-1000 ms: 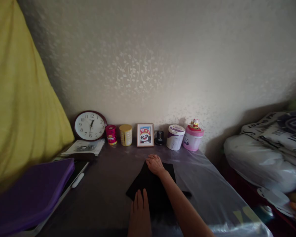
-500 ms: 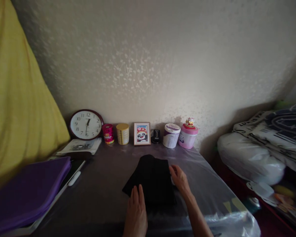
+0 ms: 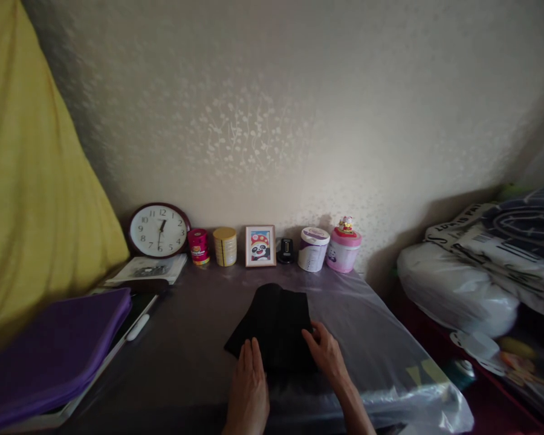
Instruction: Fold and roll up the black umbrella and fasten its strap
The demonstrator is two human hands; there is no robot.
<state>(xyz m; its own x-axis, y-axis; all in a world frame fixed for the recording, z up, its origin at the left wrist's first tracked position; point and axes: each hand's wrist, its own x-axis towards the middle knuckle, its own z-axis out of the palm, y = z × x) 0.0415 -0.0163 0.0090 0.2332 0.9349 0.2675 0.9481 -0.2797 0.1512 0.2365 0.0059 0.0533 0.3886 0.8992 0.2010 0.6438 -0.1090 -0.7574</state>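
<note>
A folded black cloth [image 3: 274, 323] lies in the middle of a dark table [image 3: 194, 338] covered with clear plastic sheet. My left hand [image 3: 248, 386] rests flat at the cloth's near left corner, fingers stretched out and together. My right hand [image 3: 325, 353] touches the cloth's near right edge with its fingers curled at the edge; whether they pinch the fabric I cannot make out.
Along the wall stand a round clock [image 3: 159, 230], a red tin [image 3: 198, 246], a yellow tin [image 3: 225, 246], a framed panda picture [image 3: 260, 246], a white tub [image 3: 313, 249] and a pink tub [image 3: 343, 249]. A purple case [image 3: 49, 356] lies left. Bagged bedding [image 3: 457, 290] sits right.
My right hand drew back from the cloth's far edge to its right side, then to the near right edge. The left hand stayed at the near left corner.
</note>
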